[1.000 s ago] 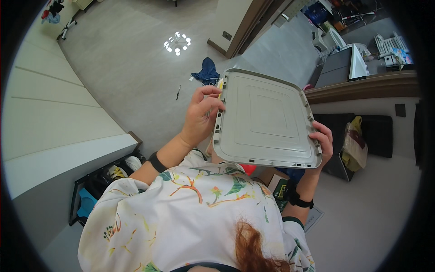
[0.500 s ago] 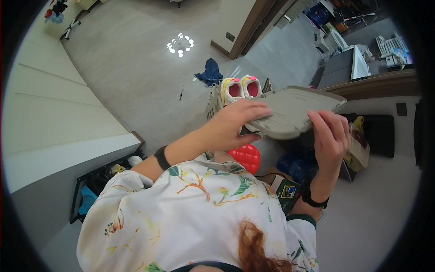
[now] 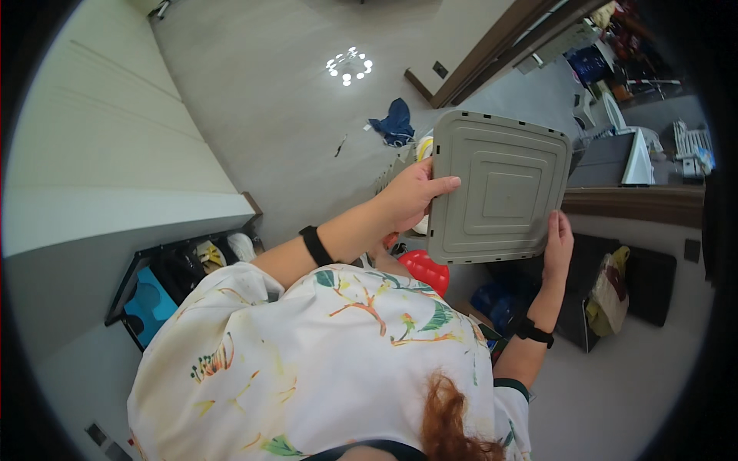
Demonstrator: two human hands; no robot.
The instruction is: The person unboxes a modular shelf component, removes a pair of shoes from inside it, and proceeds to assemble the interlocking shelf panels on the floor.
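A grey-beige plastic box lid (image 3: 503, 188), rectangular with rounded corners, is held up in front of me between both hands. Its broad face, with stepped rectangular ridges and small notches along the rim, is turned toward me. My left hand (image 3: 411, 194) grips its left edge, thumb lying on the face and fingers behind. At the lower right edge, my right hand (image 3: 559, 246) is closed around the rim, its fingers partly hidden. Behind the lid, a white and yellow shoe (image 3: 424, 146) peeks out beside a slatted grey crate side (image 3: 392, 170), both mostly covered.
Below the lid sits a red tufted seat (image 3: 425, 272). Blue cloth (image 3: 394, 123) and a thin dark object (image 3: 340, 145) lie on the grey floor. A dark rack with a blue item (image 3: 154, 303) stands left; a cloth bag (image 3: 607, 292) rests right. A brown door frame (image 3: 500, 54) rises ahead.
The lid has swung from nearly edge-on to facing me, uncovering its ridged face. My left hand now clasps its left edge with the thumb on top. The shoes have become mostly hidden.
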